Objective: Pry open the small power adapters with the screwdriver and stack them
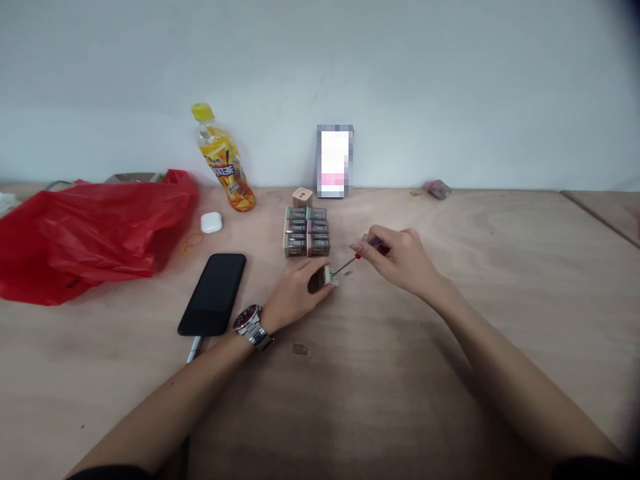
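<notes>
My left hand [296, 293], with a metal watch [253, 325] on its wrist, grips a small box-shaped piece [330, 276] with a pale end, low over the table. In my right hand [400, 252] is a screwdriver [350, 264] with a dark purple handle and a red collar. Its thin shaft slants down to the left, and the tip meets the pale end of the piece. A tiny flat scrap [349, 273] lies just right of it. Beyond my left hand stand several small clear-sided boxes [307, 232] in two columns, with a pinkish block [303, 197] behind them.
A lit phone [335, 161] leans on the wall. To the left are a tea bottle [223, 160], a white earbud case [211, 223], a rubber band [193, 243], a dark phone [213, 295] on a cable and a red plastic bag [95, 233]. A small pinkish packet [438, 189] lies far right.
</notes>
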`<state>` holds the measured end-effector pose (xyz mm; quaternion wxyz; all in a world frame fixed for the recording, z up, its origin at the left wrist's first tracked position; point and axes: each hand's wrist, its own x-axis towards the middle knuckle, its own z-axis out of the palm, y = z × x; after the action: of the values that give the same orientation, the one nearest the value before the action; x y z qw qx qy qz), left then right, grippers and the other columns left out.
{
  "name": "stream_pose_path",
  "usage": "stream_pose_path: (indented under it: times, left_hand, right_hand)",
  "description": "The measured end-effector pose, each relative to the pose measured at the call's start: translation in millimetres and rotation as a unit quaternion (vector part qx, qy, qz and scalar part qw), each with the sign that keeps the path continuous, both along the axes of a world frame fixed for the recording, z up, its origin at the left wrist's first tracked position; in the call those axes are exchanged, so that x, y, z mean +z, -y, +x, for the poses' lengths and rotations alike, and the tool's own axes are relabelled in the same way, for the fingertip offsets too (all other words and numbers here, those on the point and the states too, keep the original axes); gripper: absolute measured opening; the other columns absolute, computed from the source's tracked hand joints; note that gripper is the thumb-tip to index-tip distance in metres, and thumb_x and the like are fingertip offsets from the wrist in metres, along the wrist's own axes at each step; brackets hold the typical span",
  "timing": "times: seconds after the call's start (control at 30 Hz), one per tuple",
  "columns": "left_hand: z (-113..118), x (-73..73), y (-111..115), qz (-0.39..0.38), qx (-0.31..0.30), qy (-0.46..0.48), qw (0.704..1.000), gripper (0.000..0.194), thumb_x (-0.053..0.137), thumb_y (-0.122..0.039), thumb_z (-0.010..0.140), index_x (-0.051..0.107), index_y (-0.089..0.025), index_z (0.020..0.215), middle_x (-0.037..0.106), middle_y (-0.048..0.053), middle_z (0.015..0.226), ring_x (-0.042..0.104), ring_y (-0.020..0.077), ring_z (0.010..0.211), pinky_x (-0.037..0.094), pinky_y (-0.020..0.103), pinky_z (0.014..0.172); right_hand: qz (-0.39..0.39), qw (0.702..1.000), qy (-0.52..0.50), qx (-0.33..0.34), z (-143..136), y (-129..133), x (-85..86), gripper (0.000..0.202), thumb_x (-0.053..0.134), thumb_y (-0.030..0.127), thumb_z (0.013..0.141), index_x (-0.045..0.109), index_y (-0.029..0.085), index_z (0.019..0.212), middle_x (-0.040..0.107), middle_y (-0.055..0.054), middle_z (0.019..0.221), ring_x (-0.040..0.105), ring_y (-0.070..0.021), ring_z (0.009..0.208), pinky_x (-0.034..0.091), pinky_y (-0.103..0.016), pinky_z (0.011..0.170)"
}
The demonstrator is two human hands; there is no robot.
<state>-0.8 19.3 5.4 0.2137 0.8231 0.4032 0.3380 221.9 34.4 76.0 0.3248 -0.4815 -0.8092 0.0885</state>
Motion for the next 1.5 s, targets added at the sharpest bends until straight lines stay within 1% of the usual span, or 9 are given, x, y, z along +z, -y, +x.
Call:
stream_pose_path:
  times: [0.1, 0.2, 0.47, 0.67, 0.97, 1.3, 1.4, 1.5]
  left_hand:
    - [0.3, 0.8, 0.2, -0.003, 0.0, 0.002, 1.0, 0.04, 0.068, -0.025, 0.084, 0.056, -0.02, 0.122, 0.064, 0.008, 0.12, 0.061, 0.0212, 0.109, 0.05, 0.04, 0.097]
    - [0.4, 1.0, 0.5, -0.008, -0.001, 0.003, 1.0, 0.04, 0.067, -0.026, 0.084, 0.056, -0.021, 0.122, 0.064, 0.008, 0.12, 0.061, 0.0216, 0.11, 0.05, 0.04, 0.097]
    - [0.1, 1.8, 0.5, -0.012, -0.001, 0.001, 1.0, 0.04, 0.068, -0.025, 0.084, 0.055, -0.021, 0.122, 0.064, 0.007, 0.121, 0.061, 0.0209, 0.11, 0.05, 0.04, 0.098]
    - [0.0, 1.8, 0.8, -0.005, -0.001, 0.002, 1.0, 0.04, 0.068, -0.025, 0.084, 0.055, -0.021, 0.121, 0.064, 0.007, 0.119, 0.061, 0.0214, 0.109, 0.05, 0.04, 0.097]
    - [-0.5, 1.1, 0.8, -0.004, -0.002, 0.002, 1.0, 0.041, 0.068, -0.025, 0.084, 0.054, -0.022, 0.122, 0.064, 0.006, 0.12, 0.061, 0.0201, 0.11, 0.05, 0.038, 0.097]
    - [-0.2, 0.4, 0.1, 0.004, -0.004, 0.005, 1.0, 0.04, 0.067, -0.026, 0.084, 0.055, -0.021, 0.122, 0.065, 0.008, 0.119, 0.062, 0.0213, 0.109, 0.051, 0.041, 0.097]
    - [-0.2, 0.4, 0.4, 0.005, -0.004, 0.006, 1.0, 0.039, 0.067, -0.026, 0.085, 0.055, -0.021, 0.121, 0.065, 0.008, 0.119, 0.062, 0.022, 0.109, 0.052, 0.042, 0.096]
    - [0.0, 1.2, 0.8, 0.001, -0.003, 0.005, 1.0, 0.038, 0.067, -0.026, 0.085, 0.056, -0.021, 0.121, 0.065, 0.008, 0.119, 0.062, 0.0222, 0.109, 0.052, 0.042, 0.096]
  right_hand:
    - [-0.011, 1.0, -0.005, -0.006, -0.3, 0.5, -0.1, 0.044, 0.051, 0.052, 0.092, 0.054, 0.017, 0.066, 0.059, 0.001, 0.054, 0.046, -0.0083, 0.045, 0.032, -0.024, 0.049]
    - [-0.009, 1.0, -0.001, -0.012, 0.3, 0.7, -0.2, 0.043, 0.052, 0.052, 0.092, 0.056, 0.017, 0.066, 0.061, 0.0, 0.055, 0.046, -0.0084, 0.044, 0.032, -0.025, 0.049]
    - [-0.001, 1.0, 0.0, -0.015, 0.4, -0.7, 0.0, 0.044, 0.052, 0.05, 0.092, 0.057, 0.017, 0.064, 0.061, 0.0, 0.052, 0.046, -0.0082, 0.043, 0.033, -0.024, 0.049]
    - [-0.004, 1.0, -0.002, -0.02, 2.1, 0.0, 0.0, 0.045, 0.052, 0.051, 0.092, 0.056, 0.017, 0.063, 0.063, 0.0, 0.055, 0.048, -0.0087, 0.044, 0.034, -0.024, 0.049]
    - [-0.011, 1.0, -0.003, -0.026, 2.5, -0.4, 0.6, 0.045, 0.052, 0.052, 0.092, 0.057, 0.017, 0.063, 0.063, 0.0, 0.054, 0.048, -0.0086, 0.044, 0.034, -0.024, 0.051]
    - [-0.015, 0.999, -0.006, -0.036, 3.4, -0.9, 1.0, 0.046, 0.05, 0.052, 0.092, 0.05, 0.019, 0.06, 0.06, 0.0, 0.052, 0.046, -0.0093, 0.044, 0.034, -0.025, 0.05]
    - [-0.019, 0.999, -0.011, -0.038, 3.8, -1.4, 0.2, 0.044, 0.053, 0.051, 0.09, 0.049, 0.019, 0.06, 0.059, 0.0, 0.052, 0.046, -0.0094, 0.045, 0.034, -0.025, 0.049]
    - [-0.044, 0.997, -0.049, -0.037, 3.3, -1.8, -1.7, 0.04, 0.059, 0.05, 0.086, 0.052, 0.018, 0.062, 0.061, -0.002, 0.056, 0.05, -0.0103, 0.048, 0.036, -0.025, 0.049]
